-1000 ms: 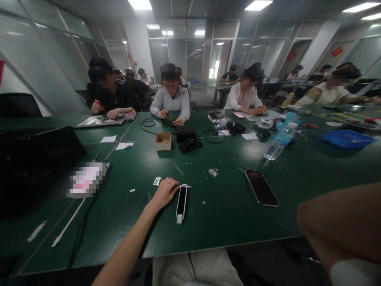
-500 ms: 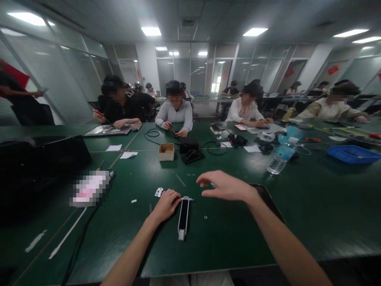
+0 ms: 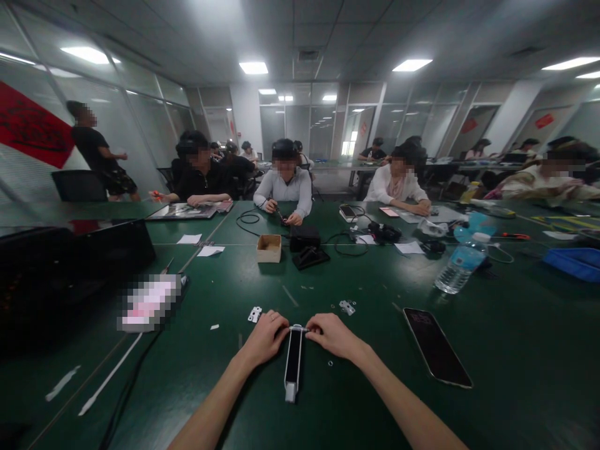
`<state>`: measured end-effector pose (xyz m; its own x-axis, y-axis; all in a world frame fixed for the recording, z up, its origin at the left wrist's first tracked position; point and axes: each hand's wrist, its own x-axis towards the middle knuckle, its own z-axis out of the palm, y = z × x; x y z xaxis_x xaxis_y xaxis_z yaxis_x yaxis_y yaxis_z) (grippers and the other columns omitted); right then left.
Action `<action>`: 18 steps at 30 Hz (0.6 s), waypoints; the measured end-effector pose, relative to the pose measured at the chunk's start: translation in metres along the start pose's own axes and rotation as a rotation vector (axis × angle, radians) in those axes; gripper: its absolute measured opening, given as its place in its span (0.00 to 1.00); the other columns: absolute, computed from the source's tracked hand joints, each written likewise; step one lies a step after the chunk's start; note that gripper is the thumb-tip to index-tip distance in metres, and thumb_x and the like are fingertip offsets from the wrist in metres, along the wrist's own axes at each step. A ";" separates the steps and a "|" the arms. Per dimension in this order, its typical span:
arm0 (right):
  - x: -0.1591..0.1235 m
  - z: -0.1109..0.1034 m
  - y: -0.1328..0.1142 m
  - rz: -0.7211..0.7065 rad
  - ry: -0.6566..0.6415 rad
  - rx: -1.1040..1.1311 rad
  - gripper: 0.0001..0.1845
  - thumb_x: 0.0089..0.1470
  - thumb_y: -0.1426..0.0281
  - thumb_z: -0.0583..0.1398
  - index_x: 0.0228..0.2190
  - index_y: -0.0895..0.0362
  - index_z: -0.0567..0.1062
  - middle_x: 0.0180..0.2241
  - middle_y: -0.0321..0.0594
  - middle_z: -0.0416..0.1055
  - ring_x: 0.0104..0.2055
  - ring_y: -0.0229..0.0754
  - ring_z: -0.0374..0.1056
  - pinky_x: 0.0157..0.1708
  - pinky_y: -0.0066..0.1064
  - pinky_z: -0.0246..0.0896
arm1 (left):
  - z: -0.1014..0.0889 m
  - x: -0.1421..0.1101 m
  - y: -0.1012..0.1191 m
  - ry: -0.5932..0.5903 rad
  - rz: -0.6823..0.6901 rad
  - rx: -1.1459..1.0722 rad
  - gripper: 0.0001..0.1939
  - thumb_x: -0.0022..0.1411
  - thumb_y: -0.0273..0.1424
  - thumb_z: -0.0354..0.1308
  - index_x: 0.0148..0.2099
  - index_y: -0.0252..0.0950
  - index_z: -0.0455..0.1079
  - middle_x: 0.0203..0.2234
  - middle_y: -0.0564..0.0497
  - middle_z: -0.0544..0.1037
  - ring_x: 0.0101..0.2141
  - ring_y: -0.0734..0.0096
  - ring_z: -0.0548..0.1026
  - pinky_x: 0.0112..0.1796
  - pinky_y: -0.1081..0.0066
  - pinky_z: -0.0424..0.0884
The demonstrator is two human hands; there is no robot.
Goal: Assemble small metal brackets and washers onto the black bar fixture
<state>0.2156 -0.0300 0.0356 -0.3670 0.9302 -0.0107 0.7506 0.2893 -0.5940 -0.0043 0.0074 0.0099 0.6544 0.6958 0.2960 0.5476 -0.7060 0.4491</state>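
Observation:
A long, narrow white-framed part (image 3: 293,359) with a dark middle lies on the green table in front of me. A thin metal rod (image 3: 297,328) crosses its far end. My left hand (image 3: 265,336) is closed at the left of that end, fingertips pinching it. On the other side, my right hand (image 3: 332,334) pinches the rod's right end between thumb and fingers. Beyond my left hand lies a small silver plate with holes (image 3: 254,314). A second holed plate (image 3: 347,307) sits past my right hand, among small rings. One ring (image 3: 330,363) lies nearer me.
To the right are a phone (image 3: 438,347), a water bottle (image 3: 463,265) and a blue tray (image 3: 574,264). A small open box (image 3: 269,249) and a black device (image 3: 304,240) stand ahead. A laptop (image 3: 112,253) and white cable (image 3: 110,375) are leftward. Several people sit opposite.
My right hand has come in from the right, moved over the table, and closed on the rod's right end. My left hand stays at the part. The camera view has tilted up.

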 end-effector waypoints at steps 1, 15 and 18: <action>-0.001 0.002 0.001 0.005 0.019 0.003 0.10 0.57 0.66 0.58 0.37 0.57 0.77 0.35 0.39 0.73 0.35 0.39 0.68 0.34 0.27 0.61 | 0.000 0.000 0.000 -0.001 -0.003 -0.004 0.07 0.67 0.28 0.49 0.38 0.37 0.67 0.33 0.48 0.73 0.37 0.64 0.68 0.38 0.65 0.64; 0.006 0.015 0.005 -0.046 0.128 0.107 0.08 0.54 0.67 0.62 0.34 0.57 0.79 0.30 0.38 0.74 0.32 0.39 0.67 0.33 0.27 0.59 | 0.001 0.000 -0.001 -0.022 0.000 -0.022 0.06 0.66 0.27 0.49 0.37 0.36 0.67 0.32 0.49 0.72 0.37 0.64 0.67 0.39 0.66 0.64; 0.004 0.009 0.007 -0.068 0.101 0.076 0.10 0.52 0.68 0.63 0.38 0.56 0.78 0.32 0.38 0.73 0.33 0.39 0.67 0.34 0.27 0.60 | 0.000 0.001 0.000 -0.017 0.000 -0.023 0.06 0.66 0.27 0.49 0.37 0.36 0.67 0.32 0.49 0.72 0.36 0.65 0.67 0.38 0.65 0.64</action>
<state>0.2144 -0.0263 0.0243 -0.3550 0.9283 0.1106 0.6806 0.3377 -0.6502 -0.0039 0.0080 0.0100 0.6633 0.6933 0.2816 0.5358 -0.7028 0.4681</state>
